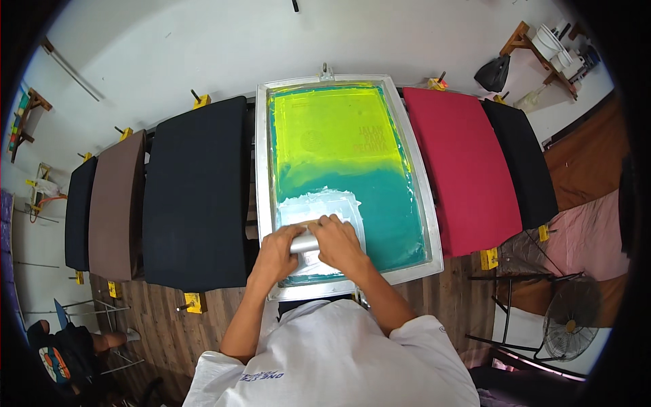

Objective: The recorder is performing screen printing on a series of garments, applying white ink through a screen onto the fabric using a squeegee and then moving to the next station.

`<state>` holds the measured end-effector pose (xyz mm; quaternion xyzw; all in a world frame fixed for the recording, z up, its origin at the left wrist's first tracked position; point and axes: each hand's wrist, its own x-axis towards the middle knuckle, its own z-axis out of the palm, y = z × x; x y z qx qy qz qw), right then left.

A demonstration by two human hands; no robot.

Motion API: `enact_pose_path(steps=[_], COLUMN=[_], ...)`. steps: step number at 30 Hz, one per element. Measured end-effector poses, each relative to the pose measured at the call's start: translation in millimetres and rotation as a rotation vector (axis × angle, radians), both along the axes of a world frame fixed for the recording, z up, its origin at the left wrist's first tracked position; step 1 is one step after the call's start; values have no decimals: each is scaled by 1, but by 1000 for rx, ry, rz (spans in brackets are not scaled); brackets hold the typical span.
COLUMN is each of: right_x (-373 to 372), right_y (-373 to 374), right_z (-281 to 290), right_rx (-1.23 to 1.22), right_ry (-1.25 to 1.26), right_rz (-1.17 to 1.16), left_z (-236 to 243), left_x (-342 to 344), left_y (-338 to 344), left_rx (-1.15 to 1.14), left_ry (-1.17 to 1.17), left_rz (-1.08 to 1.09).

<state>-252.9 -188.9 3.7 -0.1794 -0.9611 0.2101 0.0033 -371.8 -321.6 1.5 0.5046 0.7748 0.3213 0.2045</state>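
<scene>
White shirt (339, 359) foremost, hands (277, 252) (339, 244) grip a squeegee (304, 245) over the frame's (263, 142) white ink (319, 205).

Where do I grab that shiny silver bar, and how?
Probably near both ends, from the side closest to the person, the way the left hand and right hand grip it. The silver bar lies crosswise on the framed screen, its rounded middle showing between the hands, so spreading your hands should keep it steady.
</scene>
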Motion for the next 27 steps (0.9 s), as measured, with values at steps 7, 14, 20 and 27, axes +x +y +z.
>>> enact_pose_path(steps=[7,14,20,27], right_x=[61,40,28,84], right_y=[-36,15,37,-22], right_z=[9,11,-7,3], right_rx=[-55,3,-39,-102], right_ry=[-56,69,53,-57], right_rz=[23,-105,-133,-47], left_z=[17,6,-14,-10], left_x=[58,25,15,73], left_y=[-39,25,50,-21], left_rx=[-140,110,13,-2], left_ry=[-118,-8,14,41], left_rz=[-64,-101,-89,-132])
